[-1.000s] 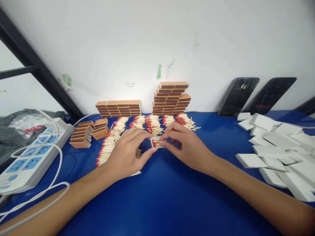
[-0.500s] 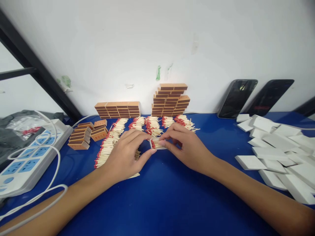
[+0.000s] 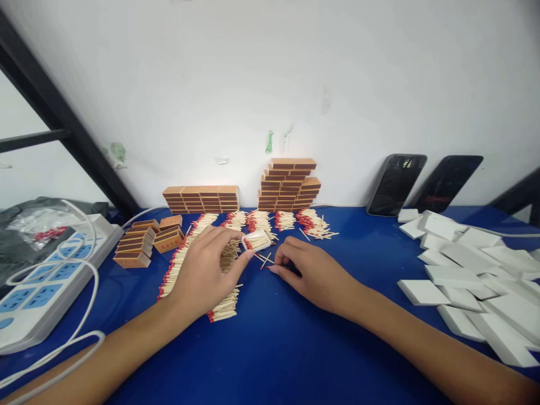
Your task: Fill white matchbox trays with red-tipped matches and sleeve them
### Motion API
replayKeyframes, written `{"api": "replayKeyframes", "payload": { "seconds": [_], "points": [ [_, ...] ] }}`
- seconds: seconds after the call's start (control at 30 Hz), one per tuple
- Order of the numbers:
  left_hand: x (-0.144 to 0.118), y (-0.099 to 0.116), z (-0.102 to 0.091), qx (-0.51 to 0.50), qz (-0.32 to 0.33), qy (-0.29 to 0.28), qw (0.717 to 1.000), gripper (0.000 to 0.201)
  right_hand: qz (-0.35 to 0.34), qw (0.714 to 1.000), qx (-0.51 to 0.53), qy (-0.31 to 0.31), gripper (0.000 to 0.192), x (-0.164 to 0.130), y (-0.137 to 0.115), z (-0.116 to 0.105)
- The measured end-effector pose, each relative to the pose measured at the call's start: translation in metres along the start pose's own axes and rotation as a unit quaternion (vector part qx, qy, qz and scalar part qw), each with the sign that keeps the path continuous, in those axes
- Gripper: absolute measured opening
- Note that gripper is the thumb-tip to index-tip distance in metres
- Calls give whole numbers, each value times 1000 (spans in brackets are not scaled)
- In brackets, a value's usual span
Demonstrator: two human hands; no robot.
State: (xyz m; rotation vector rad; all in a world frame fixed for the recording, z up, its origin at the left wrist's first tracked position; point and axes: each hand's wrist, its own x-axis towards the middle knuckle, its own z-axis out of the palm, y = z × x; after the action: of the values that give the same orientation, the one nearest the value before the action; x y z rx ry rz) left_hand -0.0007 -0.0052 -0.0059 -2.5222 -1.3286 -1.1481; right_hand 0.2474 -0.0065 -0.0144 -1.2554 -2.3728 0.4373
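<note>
Here, left hand (image 3: 202, 275) fingers pinching filled matchbox tray (image 3: 256, 241) — right hand (image 3: 314, 273) fingers loose, touching stray matches (image 3: 265, 259).

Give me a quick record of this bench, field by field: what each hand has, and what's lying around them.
left hand: holds a small white tray of matches at its fingertips
right hand: on the table, fingertips at a few loose matches
table: blue
match piles: rows behind the hands
brown matchboxes: stacked at the wall
white trays: heaped at right
phones: two, leaning on the wall
power strip: at left
</note>
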Motion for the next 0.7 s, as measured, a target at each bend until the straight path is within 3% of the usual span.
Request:
{"api": "replayKeyframes", "payload": {
  "seconds": [0.4, 0.7],
  "points": [
    [1, -3, -1, -4, 0, -4, 1000, 26, 5, 998, 18, -58, 12, 4, 3, -11],
    [0, -8, 1, 2, -5, -12, 1000, 28, -23, 998, 36, 43, 13, 8, 12, -31]
  ]
}}
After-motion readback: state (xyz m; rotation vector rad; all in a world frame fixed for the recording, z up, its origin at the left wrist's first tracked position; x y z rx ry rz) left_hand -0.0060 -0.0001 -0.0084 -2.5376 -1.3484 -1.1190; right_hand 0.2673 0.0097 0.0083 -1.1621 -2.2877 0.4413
